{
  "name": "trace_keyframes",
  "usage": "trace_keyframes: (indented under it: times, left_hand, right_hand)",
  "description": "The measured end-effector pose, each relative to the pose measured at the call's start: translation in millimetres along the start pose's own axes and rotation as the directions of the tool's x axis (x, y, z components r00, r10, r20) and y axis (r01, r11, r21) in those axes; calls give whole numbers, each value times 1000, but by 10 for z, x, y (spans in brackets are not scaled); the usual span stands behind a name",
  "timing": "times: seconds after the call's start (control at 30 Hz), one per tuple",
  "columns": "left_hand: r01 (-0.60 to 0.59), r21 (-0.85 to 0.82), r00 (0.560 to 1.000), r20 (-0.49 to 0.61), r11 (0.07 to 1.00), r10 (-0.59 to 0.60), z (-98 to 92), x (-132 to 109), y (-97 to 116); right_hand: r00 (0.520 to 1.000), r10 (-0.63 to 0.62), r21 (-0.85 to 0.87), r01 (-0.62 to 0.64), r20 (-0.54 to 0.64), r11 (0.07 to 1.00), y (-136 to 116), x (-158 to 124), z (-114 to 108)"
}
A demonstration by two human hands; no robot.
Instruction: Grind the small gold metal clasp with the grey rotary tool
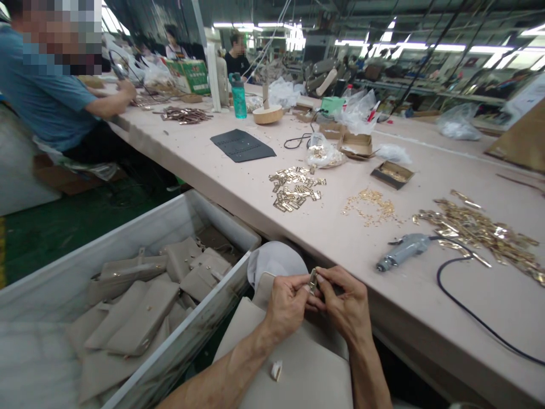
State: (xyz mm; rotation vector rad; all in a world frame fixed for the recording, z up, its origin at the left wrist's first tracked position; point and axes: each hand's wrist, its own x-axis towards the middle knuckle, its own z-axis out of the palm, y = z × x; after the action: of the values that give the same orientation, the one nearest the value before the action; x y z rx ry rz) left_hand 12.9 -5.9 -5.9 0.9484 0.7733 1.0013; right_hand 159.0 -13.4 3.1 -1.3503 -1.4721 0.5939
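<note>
Both my hands meet over a beige handbag (293, 369) that lies across my lap at the table's edge. Between them is a small gold metal plate (313, 280). My left hand (287, 304) pinches its left side, fingers curled. My right hand (347, 301) has thumb and fingers closed on its other side. Whether the plate is fixed to the bag's edge is hidden by my fingers. A small white-wrapped metal piece (276, 371) shows on the bag's face, below my hands.
A grey electric screwdriver (404, 251) with a dark cable lies right, beside long gold strips (489, 233). Gold plates (293, 190), tiny gold parts (370, 205) and a dark sheet (242, 145) lie beyond. Left stands a white bin (213, 309) of beige bags. A co-worker (55, 102) sits far left.
</note>
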Motion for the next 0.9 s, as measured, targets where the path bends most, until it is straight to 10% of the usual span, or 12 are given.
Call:
trace_keyframes:
  times: [0.47, 0.63, 0.77, 0.9]
  left_hand:
    - [35, -5, 982, -184, 999, -36, 73, 39, -55]
    - [18, -20, 986, -164, 1000, -21, 19, 75, -87]
    - [-3, -42, 987, -160, 999, -4, -6, 52, -89]
    - [14, -56, 991, -132, 998, -21, -23, 42, -54]
  right_hand:
    - [990, 137, 12, -136, -42, 991, -184, 92, -235]
    - [783, 104, -345, -384, -613, 856, -73, 456, -1018]
    - [799, 269, -562, -578, -538, 591, 235, 790, -1388]
    - [701, 400, -321, -659, -590, 681, 548, 983, -1434]
